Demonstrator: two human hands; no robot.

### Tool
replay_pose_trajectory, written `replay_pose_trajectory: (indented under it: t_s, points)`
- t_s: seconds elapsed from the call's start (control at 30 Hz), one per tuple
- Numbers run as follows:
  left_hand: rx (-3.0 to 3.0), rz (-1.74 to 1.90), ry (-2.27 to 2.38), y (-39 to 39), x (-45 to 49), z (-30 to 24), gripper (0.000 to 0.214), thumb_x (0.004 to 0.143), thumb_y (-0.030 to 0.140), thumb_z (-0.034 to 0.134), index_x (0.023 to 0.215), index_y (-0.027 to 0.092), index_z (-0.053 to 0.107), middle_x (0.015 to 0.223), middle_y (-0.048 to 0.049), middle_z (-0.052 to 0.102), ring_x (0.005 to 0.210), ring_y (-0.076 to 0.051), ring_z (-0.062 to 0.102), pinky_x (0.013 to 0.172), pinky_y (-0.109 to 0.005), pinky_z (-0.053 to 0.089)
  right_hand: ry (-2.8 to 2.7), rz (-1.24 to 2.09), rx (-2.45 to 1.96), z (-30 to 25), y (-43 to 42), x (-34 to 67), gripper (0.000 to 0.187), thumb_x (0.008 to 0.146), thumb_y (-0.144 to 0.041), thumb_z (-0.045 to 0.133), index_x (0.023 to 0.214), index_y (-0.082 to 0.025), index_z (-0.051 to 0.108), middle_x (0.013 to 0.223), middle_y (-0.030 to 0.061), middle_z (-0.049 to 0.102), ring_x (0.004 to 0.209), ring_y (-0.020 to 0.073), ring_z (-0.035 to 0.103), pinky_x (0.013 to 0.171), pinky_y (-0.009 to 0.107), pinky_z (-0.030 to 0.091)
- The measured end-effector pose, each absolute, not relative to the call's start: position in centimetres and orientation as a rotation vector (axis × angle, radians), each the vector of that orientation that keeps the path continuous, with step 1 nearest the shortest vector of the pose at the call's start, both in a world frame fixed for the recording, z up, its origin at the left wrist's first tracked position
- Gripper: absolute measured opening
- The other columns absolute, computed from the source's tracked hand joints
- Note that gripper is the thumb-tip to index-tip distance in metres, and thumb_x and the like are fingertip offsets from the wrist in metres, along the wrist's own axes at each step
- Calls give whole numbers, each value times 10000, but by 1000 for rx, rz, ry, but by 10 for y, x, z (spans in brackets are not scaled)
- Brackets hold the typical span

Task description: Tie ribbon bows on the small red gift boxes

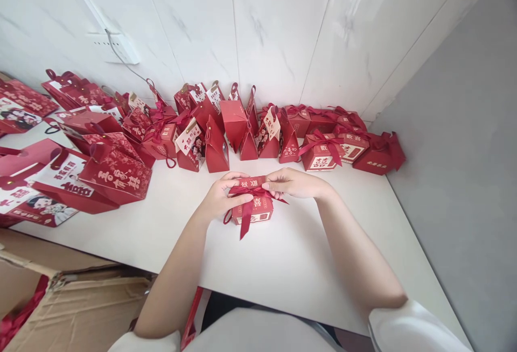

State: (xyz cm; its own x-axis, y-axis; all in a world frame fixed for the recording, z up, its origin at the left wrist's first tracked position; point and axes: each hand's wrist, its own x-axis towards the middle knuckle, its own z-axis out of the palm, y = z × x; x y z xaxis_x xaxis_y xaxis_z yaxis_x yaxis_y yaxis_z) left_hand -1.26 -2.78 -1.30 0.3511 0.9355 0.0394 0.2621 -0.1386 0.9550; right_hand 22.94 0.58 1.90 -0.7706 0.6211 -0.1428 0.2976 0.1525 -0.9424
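Note:
A small red gift box [255, 213] with cream panels and printed characters rests on the white table in front of me. Dark red ribbon [245, 222] is tied in a bow across its top, one tail hanging over the near side. My left hand [223, 197] is closed on the bow's left part, thumb on top, other fingers along the box's far left side. On the right, my right hand [288, 182] pinches the bow's right part between thumb and fingers. A twisted cord handle [227, 216] sticks out at the box's left.
Red gift boxes [323, 153] with bows and peaked boxes [216, 147] line the wall. Larger red gift bags [117, 171] stand at left. A cardboard carton [92, 309] is below the table's front left edge. The white table [283, 255] meets a grey panel [456, 142] at right.

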Motion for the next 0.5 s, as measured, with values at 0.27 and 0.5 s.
replay_pose_trajectory:
  t_s: [0.27,0.5]
  points:
    - [1616,886,1174,-27,-2,-19,204,751,404,740,844,225,771,1104,-61,625,1031,-227,622,884,-343,532,-2107,1550,-973,17,6,225,472,845,-591,551,624,-177,503,599,-28,501,534,89,434,507,231,348]
    - [1575,831,1158,-29,-2,-17,216,746,374,747,892,216,769,1187,-68,628,1023,-237,642,828,-331,563,-2170,1520,-982,8,11,228,511,852,-612,531,591,-173,518,501,-52,446,446,71,386,458,228,312]
